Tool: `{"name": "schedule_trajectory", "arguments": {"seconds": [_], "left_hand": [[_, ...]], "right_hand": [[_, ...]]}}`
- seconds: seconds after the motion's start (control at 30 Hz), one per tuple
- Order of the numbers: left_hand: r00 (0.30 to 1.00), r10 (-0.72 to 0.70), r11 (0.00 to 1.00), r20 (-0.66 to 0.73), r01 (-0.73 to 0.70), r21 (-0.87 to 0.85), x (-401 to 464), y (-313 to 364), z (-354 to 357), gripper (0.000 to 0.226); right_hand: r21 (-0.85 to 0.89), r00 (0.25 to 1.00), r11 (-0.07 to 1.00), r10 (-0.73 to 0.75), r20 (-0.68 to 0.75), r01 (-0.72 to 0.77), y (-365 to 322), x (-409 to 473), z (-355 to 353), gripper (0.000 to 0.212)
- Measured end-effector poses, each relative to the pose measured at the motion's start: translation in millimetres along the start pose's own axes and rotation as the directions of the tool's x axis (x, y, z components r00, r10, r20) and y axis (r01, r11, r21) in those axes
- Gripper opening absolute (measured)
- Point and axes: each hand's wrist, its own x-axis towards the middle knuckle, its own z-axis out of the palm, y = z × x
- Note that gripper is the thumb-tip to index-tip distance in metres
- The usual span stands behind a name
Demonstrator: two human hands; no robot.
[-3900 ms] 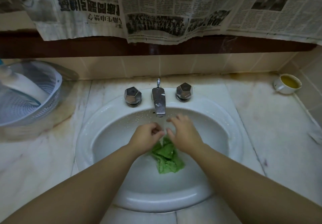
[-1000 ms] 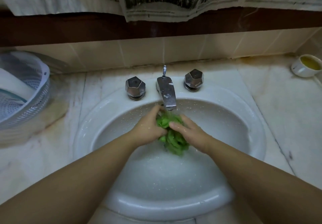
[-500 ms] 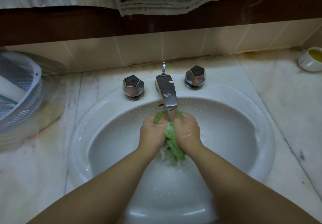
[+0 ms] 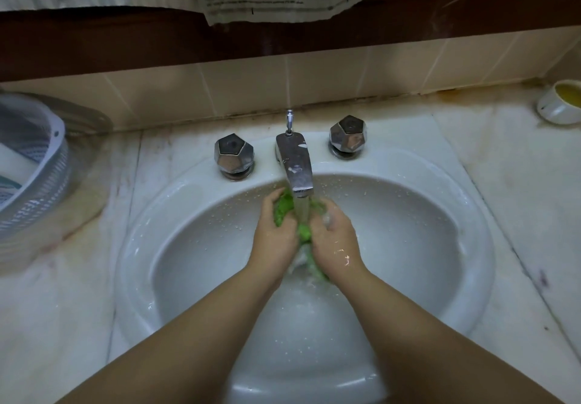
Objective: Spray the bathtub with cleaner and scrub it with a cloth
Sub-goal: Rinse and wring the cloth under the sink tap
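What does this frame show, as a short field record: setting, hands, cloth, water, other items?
setting: white oval ceramic sink set in a stained marble counter
left hand: grips the crumpled green cloth
right hand: grips the same cloth
water: running from the chrome spout onto the cloth
taps: two faceted chrome knobs beside the spout
other items: white perforated plastic basket at left; small white cup of yellow liquid at right

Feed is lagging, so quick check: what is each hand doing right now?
Left hand: fingers curled round the green cloth under the tap.
Right hand: also grips the cloth.
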Motion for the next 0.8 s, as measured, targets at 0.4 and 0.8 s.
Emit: {"name": "schedule_trajectory", "arguments": {"seconds": [0.4,0.8], "left_hand": [[0.955,-0.264,0.964,0.133,0.266,0.002,4,4,-16,0.047],[1.000,0.000,0.936,-0.027,0.009,0.352,14,11,-24,0.018]], "right_hand": [[0.243,0.972,0.946,0.182,0.146,-0.214,-11,3,-4,0.025],[0.293,0.932,0.926,0.134,0.336,-0.238,1,-1,-4,0.030]]}}
